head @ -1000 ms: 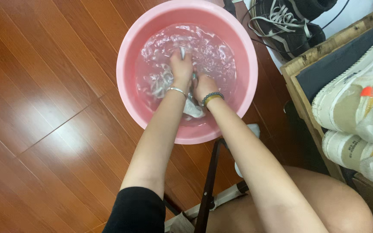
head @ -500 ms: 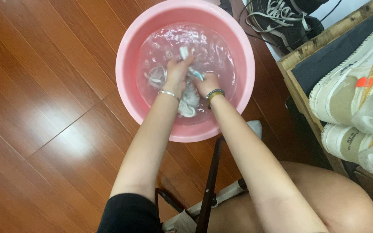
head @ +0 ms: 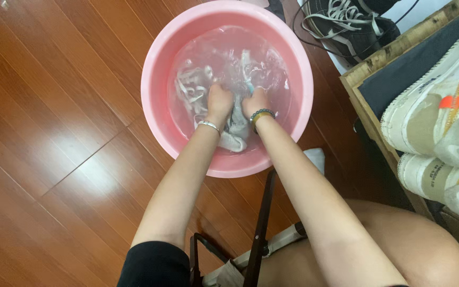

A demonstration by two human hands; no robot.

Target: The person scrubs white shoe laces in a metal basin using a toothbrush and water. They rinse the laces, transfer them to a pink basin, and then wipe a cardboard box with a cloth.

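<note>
A round pink basin (head: 155, 69) sits on the wooden floor, holding soapy water. A pale grey-white shoe (head: 234, 133) lies in the water with loose white laces (head: 188, 91) floating to its left. My left hand (head: 219, 101), with a silver bracelet at the wrist, is closed on the shoe's upper part. My right hand (head: 255, 102), wearing a dark bead bracelet, grips the same shoe right beside it. Both fists are partly under water, so the fingers are hidden.
Reddish wooden floor (head: 54, 133) surrounds the basin. A dark laced sneaker (head: 346, 26) lies behind the basin at the right. A wooden crate (head: 370, 122) on the right holds white sneakers (head: 431, 111). A black folding stool frame (head: 258, 228) stands below, beside my bare knee (head: 426, 250).
Both hands have shifted on the shoe within the basin, pulling back toward the near side after reaching further in. The laces have drifted in the water.
</note>
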